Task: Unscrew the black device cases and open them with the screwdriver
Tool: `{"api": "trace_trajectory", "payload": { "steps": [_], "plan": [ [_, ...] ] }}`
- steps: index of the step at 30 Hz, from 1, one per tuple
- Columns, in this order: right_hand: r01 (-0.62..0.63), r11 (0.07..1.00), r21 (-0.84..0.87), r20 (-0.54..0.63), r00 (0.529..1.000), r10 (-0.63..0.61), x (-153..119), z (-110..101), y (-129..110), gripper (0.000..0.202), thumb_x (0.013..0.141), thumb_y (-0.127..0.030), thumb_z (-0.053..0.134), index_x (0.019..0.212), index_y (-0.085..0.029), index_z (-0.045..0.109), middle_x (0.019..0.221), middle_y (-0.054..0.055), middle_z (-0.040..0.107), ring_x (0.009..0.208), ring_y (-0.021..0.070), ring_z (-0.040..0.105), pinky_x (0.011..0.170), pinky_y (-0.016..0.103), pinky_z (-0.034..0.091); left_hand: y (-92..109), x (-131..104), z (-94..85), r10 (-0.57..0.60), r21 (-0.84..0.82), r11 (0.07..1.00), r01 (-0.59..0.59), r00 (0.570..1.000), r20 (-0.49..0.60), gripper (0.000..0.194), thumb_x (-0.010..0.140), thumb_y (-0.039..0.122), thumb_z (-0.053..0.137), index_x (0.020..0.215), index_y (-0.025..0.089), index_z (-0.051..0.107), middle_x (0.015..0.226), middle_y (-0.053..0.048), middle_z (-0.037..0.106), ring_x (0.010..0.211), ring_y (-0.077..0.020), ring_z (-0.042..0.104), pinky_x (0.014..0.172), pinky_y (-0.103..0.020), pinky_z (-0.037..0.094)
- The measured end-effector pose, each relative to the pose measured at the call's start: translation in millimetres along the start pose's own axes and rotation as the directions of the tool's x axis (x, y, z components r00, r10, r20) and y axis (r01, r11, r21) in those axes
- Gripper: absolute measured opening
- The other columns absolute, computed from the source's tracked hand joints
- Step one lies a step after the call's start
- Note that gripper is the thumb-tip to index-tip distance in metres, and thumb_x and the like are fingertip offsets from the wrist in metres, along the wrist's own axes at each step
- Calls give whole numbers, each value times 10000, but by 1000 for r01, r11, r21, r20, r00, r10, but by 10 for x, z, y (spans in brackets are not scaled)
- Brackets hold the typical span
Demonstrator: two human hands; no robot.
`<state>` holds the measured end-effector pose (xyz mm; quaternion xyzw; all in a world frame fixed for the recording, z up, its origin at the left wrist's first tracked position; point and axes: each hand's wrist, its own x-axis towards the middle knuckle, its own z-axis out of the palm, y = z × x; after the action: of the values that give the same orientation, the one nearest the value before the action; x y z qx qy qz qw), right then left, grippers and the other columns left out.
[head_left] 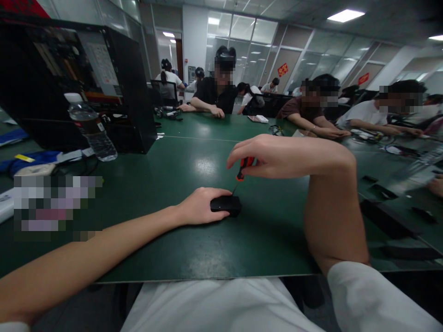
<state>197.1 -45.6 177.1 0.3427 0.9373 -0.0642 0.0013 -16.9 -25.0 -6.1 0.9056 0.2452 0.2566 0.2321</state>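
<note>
A small black box-shaped part (226,205) rests on the green tabletop (194,258). My left hand (197,206) is closed on it from the left, thumb on the near side and fingers on the far side. Above it, my right hand (265,156) grips a red and black screwdriver (245,167) by its handle. The thin shaft slants down to the top far edge of the black part, close to my left fingertips. Whether the tip sits in a screw is too small to tell.
An opened black computer case (133,92) stands at the left, with a water bottle (92,127) before it. Black parts (389,219) lie at the right. Across the table, a person in black (218,92) leans on the edge; others sit farther right.
</note>
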Motion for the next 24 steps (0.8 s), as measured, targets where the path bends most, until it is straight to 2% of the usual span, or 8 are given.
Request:
{"api": "trace_trajectory", "payload": {
  "steps": [3, 6, 8, 12, 14, 18, 22, 24],
  "plan": [
    [69, 997, -16, -18, 997, -69, -4, 1, -11, 288, 883, -231, 610, 1150, -221, 719, 1205, 52, 715, 1009, 194, 677, 833, 279, 498, 11, -4, 5, -2, -19, 1000, 2, 1000, -2, 489, 820, 329, 751, 1280, 191, 659, 1213, -82, 745, 1081, -259, 717, 958, -338, 535],
    [14, 1000, -3, 5, 1000, -14, -2, 4, -25, 255, 921, -312, 591, 1120, -218, 722, 1037, 38, 750, 873, 177, 690, 741, 269, 496, 17, -14, 11, -12, -26, 1000, 11, 1000, -5, 488, 816, 323, 754, 1278, 197, 661, 1216, -80, 744, 1086, -262, 715, 968, -350, 531],
    [-11, 1000, 3, 12, 1000, 11, -2, 2, -35, 248, 947, -296, 544, 1103, -219, 721, 972, 30, 754, 817, 163, 688, 695, 255, 484, 22, -12, 0, -12, -35, 999, 12, 1000, -5, 484, 823, 334, 750, 1278, 193, 663, 1222, -86, 743, 1089, -266, 714, 983, -364, 527],
    [70, 997, -19, -3, 998, -70, -12, -6, -38, 298, 897, -173, 549, 1137, -232, 716, 1105, 44, 737, 956, 188, 681, 789, 277, 495, 63, 87, -89, -8, -103, 995, 9, 1000, 3, 441, 855, 358, 718, 1254, 174, 679, 1228, -100, 739, 1087, -266, 709, 986, -374, 529],
    [96, 995, -32, -4, 995, -96, -14, -6, -28, 304, 878, -162, 568, 1132, -233, 720, 1144, 49, 724, 1010, 204, 669, 835, 296, 494, 110, 184, -147, -7, -186, 982, 0, 999, -39, 383, 881, 343, 686, 1215, 157, 697, 1192, -99, 750, 1037, -246, 715, 946, -361, 542],
    [53, 998, -44, -16, 998, -53, -7, -5, 4, 245, 899, -270, 604, 1099, -214, 733, 1096, 45, 735, 948, 198, 676, 799, 293, 490, 205, 344, -176, -56, -323, 946, 15, 992, -117, 258, 930, 298, 629, 1085, 136, 754, 1059, -82, 789, 961, -224, 732, 898, -333, 555],
    [13, 998, -66, -128, 992, -21, -37, -38, 16, 305, 953, -411, 570, 1115, -213, 736, 1029, 37, 756, 868, 177, 684, 732, 269, 465, 235, 360, -98, -112, -380, 923, 64, 988, -106, 239, 965, 288, 593, 1012, 145, 780, 986, -64, 810, 954, -223, 751, 911, -324, 559],
    [-51, 994, -96, -186, 982, 33, -76, -63, 12, 337, 961, -460, 561, 1093, -209, 745, 951, 35, 760, 777, 164, 671, 682, 265, 437, 237, 341, -68, -118, -368, 927, 74, 988, -98, 201, 947, 269, 622, 993, 153, 779, 969, -53, 812, 928, -216, 756, 904, -316, 561]
  ]
}}
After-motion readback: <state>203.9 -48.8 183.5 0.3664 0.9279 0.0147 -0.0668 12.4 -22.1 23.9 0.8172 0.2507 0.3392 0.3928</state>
